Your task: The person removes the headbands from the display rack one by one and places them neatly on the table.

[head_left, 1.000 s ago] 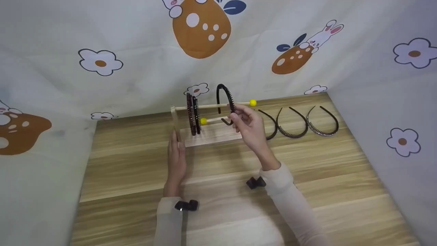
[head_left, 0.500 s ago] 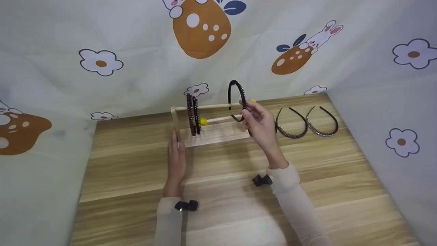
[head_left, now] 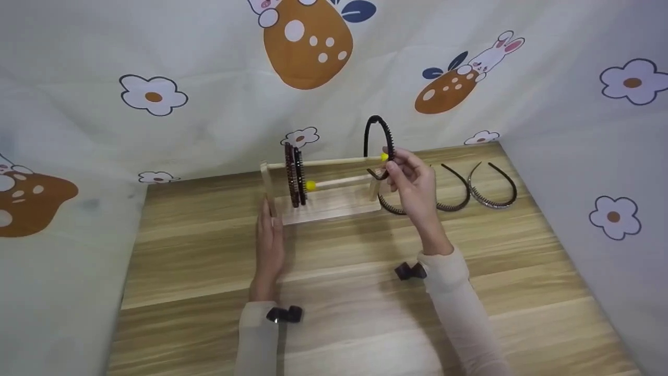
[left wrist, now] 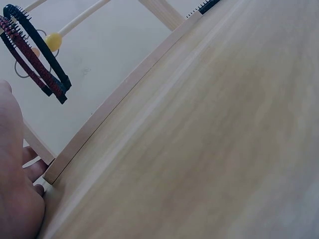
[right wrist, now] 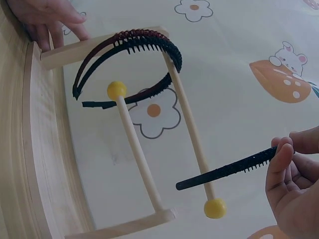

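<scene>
My right hand (head_left: 417,188) pinches a black toothed headband (head_left: 389,137) between thumb and fingers. The headband is held upright at the right end of the rack's upper rod (head_left: 339,161), by its yellow ball (head_left: 384,156). In the right wrist view one arm of this headband (right wrist: 219,173) crosses the rod just short of the ball. My left hand (head_left: 270,245) rests against the left post of the wooden headband rack (head_left: 334,206), fingers extended along it. Dark red and black headbands (right wrist: 149,42) hang together near the left end of the upper rod.
A lower rod (right wrist: 139,154) with its own yellow ball (right wrist: 116,90) points left from the right post. More headbands lie on the wooden table to the right, one with a shiny band (head_left: 490,203). A printed cloth (head_left: 219,57) stands behind.
My right hand has moved right along the upper rod with the black headband, from mid-rod to the yellow ball at its end. The left hand stays at the post.
</scene>
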Demonstrator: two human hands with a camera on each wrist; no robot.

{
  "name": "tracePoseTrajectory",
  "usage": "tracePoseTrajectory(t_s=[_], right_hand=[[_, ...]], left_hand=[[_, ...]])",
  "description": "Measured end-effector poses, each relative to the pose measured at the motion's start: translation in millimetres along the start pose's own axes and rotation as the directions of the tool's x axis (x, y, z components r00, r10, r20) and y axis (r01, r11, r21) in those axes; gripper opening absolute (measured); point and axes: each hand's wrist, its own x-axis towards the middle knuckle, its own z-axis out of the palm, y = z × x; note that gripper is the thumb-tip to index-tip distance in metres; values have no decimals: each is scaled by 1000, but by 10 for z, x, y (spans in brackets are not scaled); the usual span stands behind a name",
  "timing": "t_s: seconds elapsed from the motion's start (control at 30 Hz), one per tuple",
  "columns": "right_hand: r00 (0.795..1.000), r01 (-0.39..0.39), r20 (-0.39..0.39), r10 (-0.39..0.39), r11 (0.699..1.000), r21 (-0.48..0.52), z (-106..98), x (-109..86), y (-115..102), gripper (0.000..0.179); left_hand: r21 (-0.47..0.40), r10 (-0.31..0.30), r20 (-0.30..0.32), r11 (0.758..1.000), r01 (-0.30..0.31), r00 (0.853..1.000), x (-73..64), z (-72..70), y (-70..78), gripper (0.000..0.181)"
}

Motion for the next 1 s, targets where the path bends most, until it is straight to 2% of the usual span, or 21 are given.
tracePoseTrajectory(t_s=[0.43,1.0], right_hand=[[999,22,-38,-22,999,24,-155,15,9,25],[998,6,-62,-7,1000,-23,-354,3,108,25]], left_hand=[[-1,-7,-8,1000,7,1000,-25,0,11,65],[8,-28,0,1000,28,1000,-33,6,43,65]])
